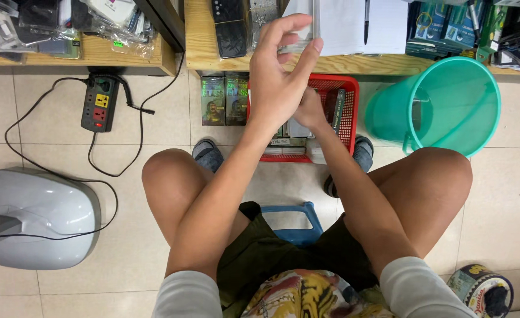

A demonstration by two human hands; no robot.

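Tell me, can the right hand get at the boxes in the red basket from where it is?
Probably yes: the right hand is already down at the red basket, whose top is open. The raised left hand partly hides it, so contact is unclear.

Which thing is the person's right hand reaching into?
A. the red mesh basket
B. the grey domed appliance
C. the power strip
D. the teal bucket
A. The right hand sits down inside the red mesh basket on the floor between the feet, while the left hand is raised in front of the wooden shelf; the teal bucket stands apart.
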